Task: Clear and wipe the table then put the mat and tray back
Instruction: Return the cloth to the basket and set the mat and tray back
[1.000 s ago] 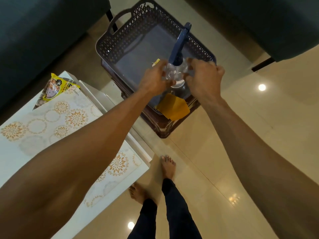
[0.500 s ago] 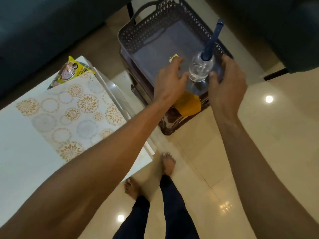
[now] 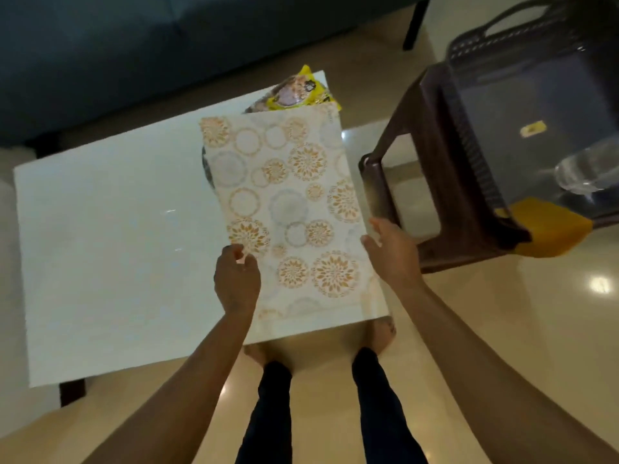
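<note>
Mat (image 3: 288, 209), patterned with orange and grey rosettes, lies on the right part of the white worktop (image 3: 110, 229), its near edge close to the front rim and its far edge overlapping a yellow snack packet (image 3: 294, 92) at the back corner. The step in hand looks like lifting the mat off so the worktop can be wiped. One risk is that a quick pull drags or flips the packet off the back corner, since the mat's far edge lies over it; a dark round shape shows at the mat's left edge, seemingly under it, and whatever that is could be swept along too. A lift by one edge only could also let the flexible sheet fold or slide toward the floor. The left hand (image 3: 237, 279) sits on the mat's near left edge, its fingers (image 3: 234, 254) curled as if pinching that edge. The right hand (image 3: 392, 252) is at the mat's right edge with fingers apart and fairly straight, touching or just short of it; the blur leaves that unclear. The tray (image 3: 522, 105) rests on a brown stool (image 3: 418, 182) to the right, apart from the worktop.
</note>
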